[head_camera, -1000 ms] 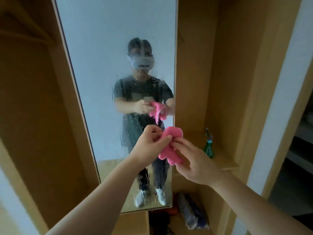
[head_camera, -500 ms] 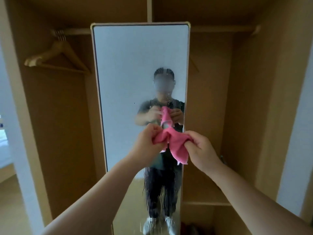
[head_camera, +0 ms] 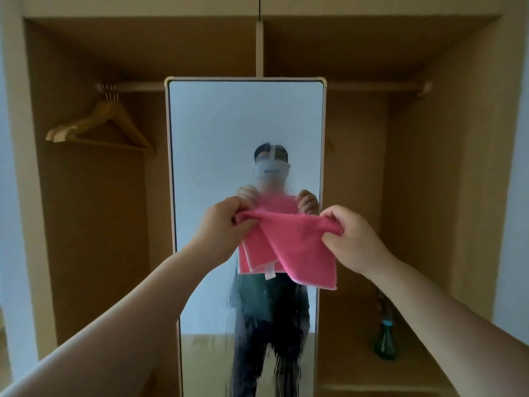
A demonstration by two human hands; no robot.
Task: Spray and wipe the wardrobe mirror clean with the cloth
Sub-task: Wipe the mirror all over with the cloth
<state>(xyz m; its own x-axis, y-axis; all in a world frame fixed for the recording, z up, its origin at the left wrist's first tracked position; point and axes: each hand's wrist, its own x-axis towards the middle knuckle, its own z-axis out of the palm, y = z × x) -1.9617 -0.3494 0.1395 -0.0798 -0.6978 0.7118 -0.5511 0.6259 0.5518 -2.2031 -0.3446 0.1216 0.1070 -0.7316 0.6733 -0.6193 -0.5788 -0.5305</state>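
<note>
Mirror (head_camera: 243, 124), tall and narrow in a pale frame, stands upright in the middle of an open wooden wardrobe (head_camera: 429, 167), straight ahead of the person. Droplets and run marks cover its lower half. The upper glass looks mostly dry, with a few specks near head height.

A pink cloth (head_camera: 297, 247) hangs in front of the glass at chest height and does not appear to touch it. The left hand (head_camera: 226, 224) pinches its top left corner and the right hand (head_camera: 352, 239) pinches its top right corner. Both have fingers and thumb curled tight on the fabric. The hands are held apart, so the top edge is stretched between them. The cloth drops in loose folded layers, with a small white tag at the bottom edge.

A second ago the hands were close together and the cloth was a small bunched wad. Half a second ago it was only partly drawn out. It is now opened up, and the view has lifted to take in the top of the mirror.

A green spray bottle (head_camera: 385, 339) stands on a low shelf (head_camera: 357, 373) right of the mirror, well apart from both hands. A wooden hanger (head_camera: 106, 124) hangs on the rail to the left.

Spraying looks finished and wiping has not begun. The opened cloth seems ready to be pressed to the wet glass.
</note>
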